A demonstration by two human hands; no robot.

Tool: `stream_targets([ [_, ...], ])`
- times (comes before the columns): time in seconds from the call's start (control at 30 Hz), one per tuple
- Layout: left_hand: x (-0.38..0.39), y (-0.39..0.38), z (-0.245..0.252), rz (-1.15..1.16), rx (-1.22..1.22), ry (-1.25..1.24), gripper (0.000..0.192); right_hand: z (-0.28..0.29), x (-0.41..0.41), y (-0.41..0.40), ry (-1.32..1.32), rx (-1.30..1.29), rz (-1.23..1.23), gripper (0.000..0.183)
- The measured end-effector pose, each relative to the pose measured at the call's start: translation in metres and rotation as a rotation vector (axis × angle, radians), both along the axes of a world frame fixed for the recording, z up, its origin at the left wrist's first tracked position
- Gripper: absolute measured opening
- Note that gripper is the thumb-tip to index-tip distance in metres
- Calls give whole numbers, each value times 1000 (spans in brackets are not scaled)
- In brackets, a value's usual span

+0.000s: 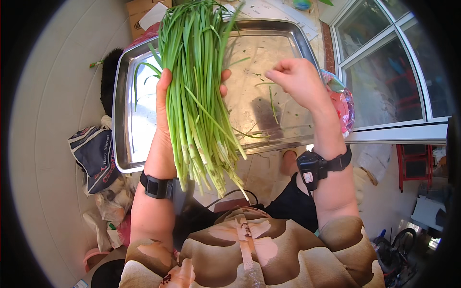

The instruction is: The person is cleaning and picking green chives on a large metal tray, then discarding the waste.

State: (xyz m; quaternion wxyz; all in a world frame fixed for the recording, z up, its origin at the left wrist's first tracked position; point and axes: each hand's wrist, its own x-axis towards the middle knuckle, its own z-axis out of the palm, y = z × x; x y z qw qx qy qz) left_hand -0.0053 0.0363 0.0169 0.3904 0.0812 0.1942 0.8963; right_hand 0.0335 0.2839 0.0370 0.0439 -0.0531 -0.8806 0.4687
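Note:
My left hand (163, 111) grips a thick bunch of Chinese chives (196, 86) from beneath, thumb on its left side and fingertips showing on its right. The leafy tops point away from me and the pale stem ends hang towards me. Below the bunch is a shallow rectangular stainless steel tray (245, 111), with loose bits of chive on its bottom. Over the tray's right part, my right hand (297, 81) has its thumb and fingers pinched together, apart from the bunch. A thin green strand (265, 84) shows by those fingertips; whether it is held cannot be told.
A glazed white-framed door or window (385, 68) stands at the right, near a shiny pink bag (342, 104). On the left are a dark printed bag (95, 151), plastic bags (114, 199) and the wall (54, 118). A cardboard box (138, 16) sits beyond the tray.

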Motion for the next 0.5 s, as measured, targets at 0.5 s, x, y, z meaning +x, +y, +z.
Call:
stream_targets([
  [0.5, -10, -41, 16, 48, 98, -20, 84, -37, -5, -4, -336, 736, -62, 23],
])
